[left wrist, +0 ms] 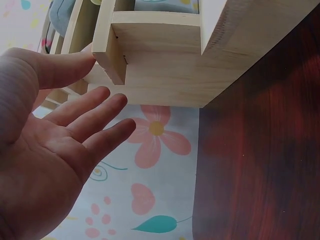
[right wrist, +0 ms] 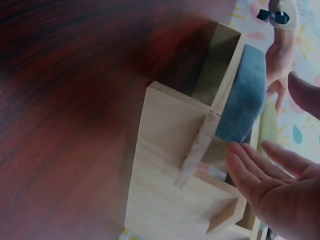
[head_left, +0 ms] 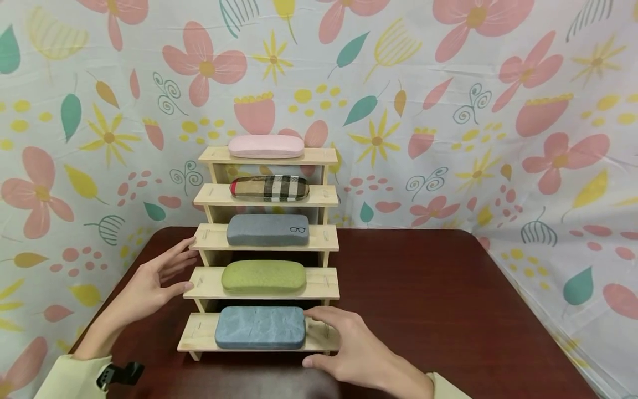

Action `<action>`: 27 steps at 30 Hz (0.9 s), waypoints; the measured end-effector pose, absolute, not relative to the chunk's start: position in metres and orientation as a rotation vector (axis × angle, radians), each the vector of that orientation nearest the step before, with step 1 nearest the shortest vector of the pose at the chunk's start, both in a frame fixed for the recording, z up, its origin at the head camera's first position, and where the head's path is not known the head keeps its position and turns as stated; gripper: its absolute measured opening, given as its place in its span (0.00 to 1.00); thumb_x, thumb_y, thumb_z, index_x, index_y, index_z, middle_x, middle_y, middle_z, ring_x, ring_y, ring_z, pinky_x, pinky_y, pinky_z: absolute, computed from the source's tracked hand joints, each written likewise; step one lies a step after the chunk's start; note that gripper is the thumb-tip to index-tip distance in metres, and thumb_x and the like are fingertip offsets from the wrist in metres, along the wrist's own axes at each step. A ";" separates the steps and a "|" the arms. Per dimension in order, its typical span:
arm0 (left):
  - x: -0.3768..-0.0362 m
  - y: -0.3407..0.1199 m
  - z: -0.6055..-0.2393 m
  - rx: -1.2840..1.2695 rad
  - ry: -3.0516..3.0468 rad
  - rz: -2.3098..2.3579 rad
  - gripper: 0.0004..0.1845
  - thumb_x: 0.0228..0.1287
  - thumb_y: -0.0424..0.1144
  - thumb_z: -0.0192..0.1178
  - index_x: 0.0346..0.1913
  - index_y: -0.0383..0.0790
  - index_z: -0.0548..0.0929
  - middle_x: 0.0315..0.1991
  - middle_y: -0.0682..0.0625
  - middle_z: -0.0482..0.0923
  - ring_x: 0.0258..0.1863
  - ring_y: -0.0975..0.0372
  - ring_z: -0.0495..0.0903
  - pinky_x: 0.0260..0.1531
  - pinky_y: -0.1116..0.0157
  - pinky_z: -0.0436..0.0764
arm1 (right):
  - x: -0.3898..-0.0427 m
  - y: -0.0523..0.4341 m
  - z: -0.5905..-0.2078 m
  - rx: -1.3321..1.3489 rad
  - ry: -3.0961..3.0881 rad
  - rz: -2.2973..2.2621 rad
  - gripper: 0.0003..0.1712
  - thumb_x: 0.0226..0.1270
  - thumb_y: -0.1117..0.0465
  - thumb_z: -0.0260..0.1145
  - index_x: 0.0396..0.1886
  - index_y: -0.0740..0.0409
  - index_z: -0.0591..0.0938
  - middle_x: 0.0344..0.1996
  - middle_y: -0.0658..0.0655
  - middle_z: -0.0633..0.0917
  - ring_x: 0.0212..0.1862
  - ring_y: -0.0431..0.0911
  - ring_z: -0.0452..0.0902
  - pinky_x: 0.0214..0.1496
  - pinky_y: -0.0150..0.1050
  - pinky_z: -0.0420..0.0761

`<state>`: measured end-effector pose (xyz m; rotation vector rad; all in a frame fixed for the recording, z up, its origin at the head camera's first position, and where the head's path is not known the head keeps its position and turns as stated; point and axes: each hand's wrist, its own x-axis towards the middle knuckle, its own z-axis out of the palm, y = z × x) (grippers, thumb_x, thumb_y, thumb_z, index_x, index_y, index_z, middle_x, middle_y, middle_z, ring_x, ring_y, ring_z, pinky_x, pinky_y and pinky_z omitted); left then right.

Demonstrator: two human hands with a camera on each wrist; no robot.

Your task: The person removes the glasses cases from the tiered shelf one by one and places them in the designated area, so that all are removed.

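Note:
A light wooden stepped stand (head_left: pixel 199 332) bears a glasses case on each tier. On the lowest step lies a blue glasses case (head_left: pixel 260 328); above it are a green case (head_left: pixel 264 276) and a grey-blue case (head_left: pixel 264 230) with a small glasses print. Higher up sit a plaid case (head_left: pixel 269 188) and a pink case (head_left: pixel 266 147). My left hand (head_left: pixel 154 282) is at the stand's left side, its thumb touching a step edge and its other fingers extended. My right hand (head_left: pixel 356 349) has its fingertips at the blue case's right end, thumb apart from it, holding nothing.
The stand is on a dark reddish-brown table (head_left: pixel 423 310). A white cloth (head_left: pixel 448 149) printed with flowers and leaves hangs behind and beside it. There is a black band (head_left: pixel 119 375) at my left wrist.

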<state>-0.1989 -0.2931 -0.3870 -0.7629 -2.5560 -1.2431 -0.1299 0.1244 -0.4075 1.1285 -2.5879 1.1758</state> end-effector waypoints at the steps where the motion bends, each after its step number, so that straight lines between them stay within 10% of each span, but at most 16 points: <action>1: -0.199 -0.293 -0.387 -0.768 -2.558 -1.252 0.46 0.55 0.28 0.68 0.74 0.50 0.57 0.62 0.45 0.71 0.58 0.48 0.73 0.47 0.75 0.74 | -0.131 0.122 -0.409 1.132 -2.581 1.180 0.38 0.53 0.43 0.73 0.62 0.52 0.74 0.57 0.47 0.77 0.59 0.41 0.72 0.56 0.42 0.75; 27: -0.211 -0.305 -0.393 -0.884 -2.539 -1.522 0.47 0.58 0.29 0.67 0.75 0.49 0.52 0.56 0.38 0.76 0.55 0.49 0.76 0.47 0.65 0.79 | -0.152 0.100 -0.430 1.003 -2.671 1.178 0.45 0.47 0.42 0.77 0.65 0.52 0.73 0.59 0.45 0.75 0.61 0.41 0.69 0.59 0.43 0.72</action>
